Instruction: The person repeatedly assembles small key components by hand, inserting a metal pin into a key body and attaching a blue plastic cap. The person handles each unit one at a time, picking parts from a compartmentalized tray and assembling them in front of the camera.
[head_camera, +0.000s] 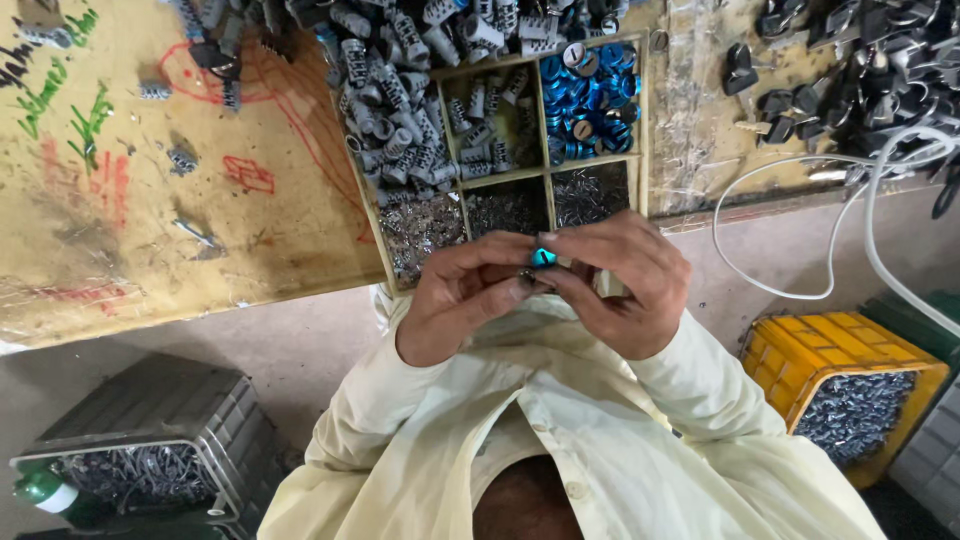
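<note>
Item: small blue disc (543, 257), glossy, round, pinched with a grey metal piece between fingertips of left hand (470, 295) and right hand (625, 285), six o'clock of compartment tray (643, 130) on bench (150, 200).

Between the left hand (470, 295) and right hand (620, 285) sits a small glossy blue part (543, 257), perhaps anodised metal. Beyond them, a worn wooden tray (547, 175) holds dull grey metal pieces (400, 110). The cream sleeves (690, 390) look like soft matt cloth.

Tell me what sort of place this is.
Probably a small assembly workshop: a divided wooden tray of grey and blue parts, crates of metal pieces, and both hands fitting a small blue part.
</note>
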